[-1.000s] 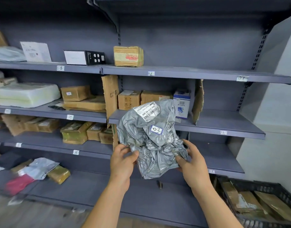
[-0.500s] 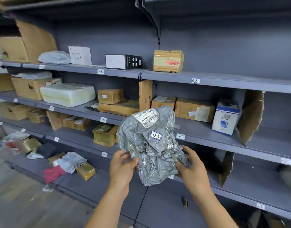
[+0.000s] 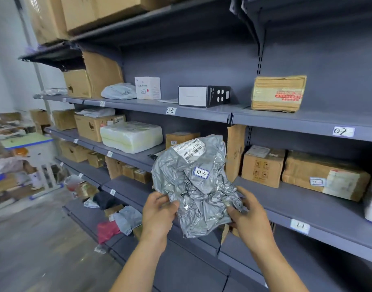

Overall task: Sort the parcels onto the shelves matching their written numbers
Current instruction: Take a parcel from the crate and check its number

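Holding crinkled grey plastic mailer parcel point(image 3: 194, 186) marked 03, L hand point(image 3: 158, 213) & R hand point(image 3: 247, 216) fingers pinching its edges; next: lift to upper grey metal shelf w/ 03 tag point(image 3: 170, 111).

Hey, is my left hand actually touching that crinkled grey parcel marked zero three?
Touching. The head view shows the left hand with its thumb and fingers pinching the lower left edge of the grey parcel.
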The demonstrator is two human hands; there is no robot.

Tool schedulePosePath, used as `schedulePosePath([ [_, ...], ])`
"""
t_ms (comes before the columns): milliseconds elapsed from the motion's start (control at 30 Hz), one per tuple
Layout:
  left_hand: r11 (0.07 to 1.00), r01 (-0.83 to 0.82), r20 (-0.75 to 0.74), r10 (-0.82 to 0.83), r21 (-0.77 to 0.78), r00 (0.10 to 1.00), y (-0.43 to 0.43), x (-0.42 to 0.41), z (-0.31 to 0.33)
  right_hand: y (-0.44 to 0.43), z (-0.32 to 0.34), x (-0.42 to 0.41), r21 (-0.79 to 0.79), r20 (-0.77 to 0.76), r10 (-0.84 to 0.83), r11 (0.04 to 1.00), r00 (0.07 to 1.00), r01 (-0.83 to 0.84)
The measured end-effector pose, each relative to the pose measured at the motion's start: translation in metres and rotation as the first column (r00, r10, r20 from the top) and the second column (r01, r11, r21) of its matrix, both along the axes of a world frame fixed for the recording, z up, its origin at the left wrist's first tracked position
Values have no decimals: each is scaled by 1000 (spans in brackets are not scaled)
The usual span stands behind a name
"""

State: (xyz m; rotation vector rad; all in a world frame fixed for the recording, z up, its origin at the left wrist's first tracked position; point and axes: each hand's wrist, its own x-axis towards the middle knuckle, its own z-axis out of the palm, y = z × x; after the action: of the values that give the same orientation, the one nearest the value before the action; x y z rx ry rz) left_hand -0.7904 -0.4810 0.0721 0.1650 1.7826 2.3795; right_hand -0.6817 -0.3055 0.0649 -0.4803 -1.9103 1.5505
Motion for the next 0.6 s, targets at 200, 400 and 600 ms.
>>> schedulePosePath([
  [200, 998, -56, -4, 56, -20, 998, -17, -57, 4, -16, 11, -58, 32, -15, 32, 999, 999, -31],
  [400, 999, -35, -53, 36, 36, 998, -47, -119, 17, -47, 19, -121, 23, -49, 43, 999, 998, -42],
  [600, 996, 73, -110, -67, 51, 992, -87, -193, 29, -93, 16, -187, 16, -96, -77, 997, 992, 79],
])
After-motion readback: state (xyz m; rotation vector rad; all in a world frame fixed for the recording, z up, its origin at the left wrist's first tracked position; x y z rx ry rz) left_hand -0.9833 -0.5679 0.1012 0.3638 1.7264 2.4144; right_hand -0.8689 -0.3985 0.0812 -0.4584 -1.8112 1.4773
